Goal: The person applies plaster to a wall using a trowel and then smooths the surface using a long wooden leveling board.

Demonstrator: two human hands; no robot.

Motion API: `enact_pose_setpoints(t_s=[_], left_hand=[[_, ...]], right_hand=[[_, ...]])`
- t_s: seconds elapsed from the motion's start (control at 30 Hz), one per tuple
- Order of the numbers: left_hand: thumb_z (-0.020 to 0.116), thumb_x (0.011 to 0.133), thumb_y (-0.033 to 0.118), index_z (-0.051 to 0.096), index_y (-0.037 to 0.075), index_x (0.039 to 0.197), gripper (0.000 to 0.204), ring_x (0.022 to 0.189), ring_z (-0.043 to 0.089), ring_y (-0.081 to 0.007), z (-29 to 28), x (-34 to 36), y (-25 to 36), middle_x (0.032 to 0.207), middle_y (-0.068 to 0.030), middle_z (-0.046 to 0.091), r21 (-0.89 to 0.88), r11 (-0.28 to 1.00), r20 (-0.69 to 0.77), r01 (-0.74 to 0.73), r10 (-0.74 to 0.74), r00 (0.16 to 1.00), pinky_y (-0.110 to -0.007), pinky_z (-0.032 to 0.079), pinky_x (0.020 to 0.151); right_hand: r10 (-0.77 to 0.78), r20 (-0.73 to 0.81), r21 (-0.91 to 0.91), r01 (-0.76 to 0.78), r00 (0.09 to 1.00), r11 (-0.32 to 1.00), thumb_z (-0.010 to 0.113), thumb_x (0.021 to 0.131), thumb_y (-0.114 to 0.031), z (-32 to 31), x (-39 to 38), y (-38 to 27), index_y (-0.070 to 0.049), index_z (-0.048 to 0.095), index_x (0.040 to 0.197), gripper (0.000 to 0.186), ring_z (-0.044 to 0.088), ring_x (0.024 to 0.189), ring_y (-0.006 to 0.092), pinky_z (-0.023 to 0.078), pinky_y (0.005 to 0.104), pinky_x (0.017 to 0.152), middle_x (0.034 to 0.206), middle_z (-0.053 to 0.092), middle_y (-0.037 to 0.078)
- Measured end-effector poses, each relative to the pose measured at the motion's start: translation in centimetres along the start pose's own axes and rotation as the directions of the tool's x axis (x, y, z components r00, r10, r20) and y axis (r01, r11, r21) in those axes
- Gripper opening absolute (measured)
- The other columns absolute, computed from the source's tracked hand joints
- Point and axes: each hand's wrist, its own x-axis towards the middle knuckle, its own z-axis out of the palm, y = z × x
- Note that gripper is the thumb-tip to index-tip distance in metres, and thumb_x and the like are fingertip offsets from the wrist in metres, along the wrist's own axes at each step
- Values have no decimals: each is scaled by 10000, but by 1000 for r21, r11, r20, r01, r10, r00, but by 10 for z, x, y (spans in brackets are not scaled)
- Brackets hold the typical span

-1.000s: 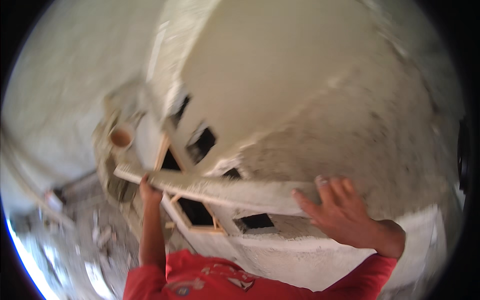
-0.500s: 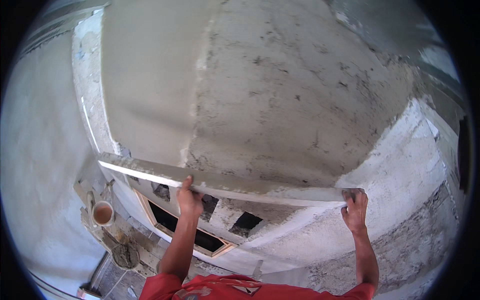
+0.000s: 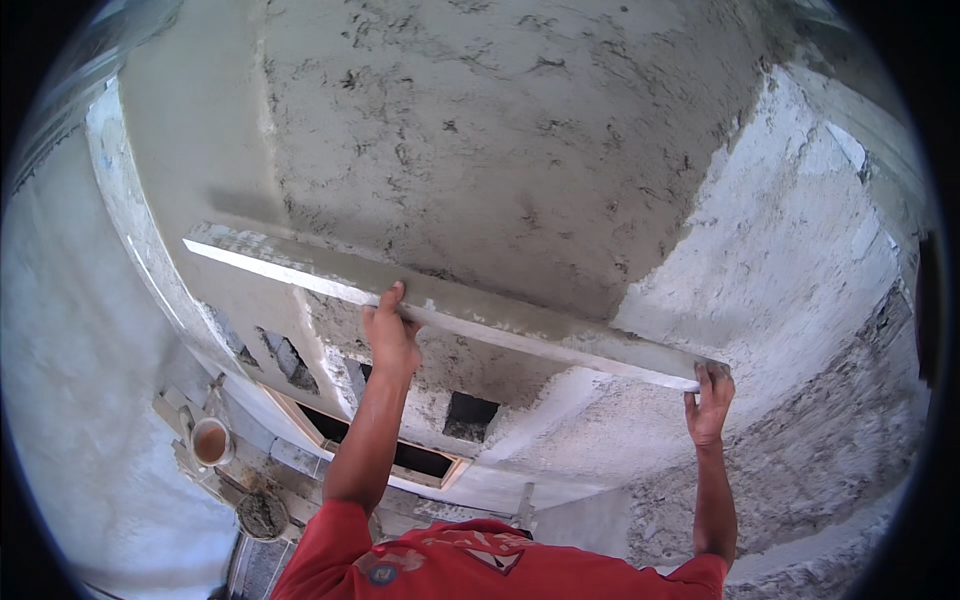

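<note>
A long pale straightedge (image 3: 520,338) lies slantwise across the plastered wall, its left end higher than its right. Wet grey plaster coats its upper face. My left hand (image 3: 392,335) grips its lower edge near the middle, thumb on top. At the right end, my right hand (image 3: 710,402) is closed round the bar. Above the bar spreads rough, damp grey plaster (image 3: 480,150) with dark pits; a smoother plaster band (image 3: 190,130) runs along its left.
Square holes (image 3: 470,416) and a wood-framed opening (image 3: 420,462) are in the wall below the bar. Down left, a plank platform (image 3: 225,490) bears a bucket of brownish liquid (image 3: 210,441) and a bucket of mortar (image 3: 262,515). Bare whitish wall (image 3: 740,270) lies right.
The straightedge's left end has tilted upward, and my left hand has risen with it. My right hand stays at the right end. The view has shifted too.
</note>
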Motion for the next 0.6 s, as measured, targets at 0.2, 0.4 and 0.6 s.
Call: enact_pose_setpoints(t_s=[0.2, 0.4, 0.6], left_hand=[[622, 891, 165, 564, 26, 1040, 212, 800, 653, -193, 14, 15, -10, 937, -81, 623, 48, 999, 16, -9, 8, 1000, -346, 543, 575], [617, 901, 198, 571, 4, 1063, 257, 707, 651, -178, 39, 41, 27, 904, -78, 630, 114, 986, 12, -122, 122, 993, -293, 477, 472], [490, 980, 257, 505, -85, 1151, 382, 760, 689, -209, 112, 49, 116, 968, -185, 626, 124, 953, 157, -277, 256, 954, -277, 594, 501]], right_hand=[[8, -60, 4, -8, 998, 1000, 651, 774, -92, 22, 8, 6, -64, 572, 1259, 492, 446, 1201, 420, 335, 541, 1002, 1228, 494, 189], [-48, -236, -53, 37, 971, 998, 594, 805, -56, 15, 52, 7, -64, 565, 1277, 473, 428, 1240, 423, 268, 586, 1069, 1253, 515, 195], [-34, -438, -149, -36, 899, 988, 600, 793, 29, -26, 150, 7, -83, 544, 1325, 547, 405, 1280, 423, 239, 575, 1123, 1328, 494, 180]])
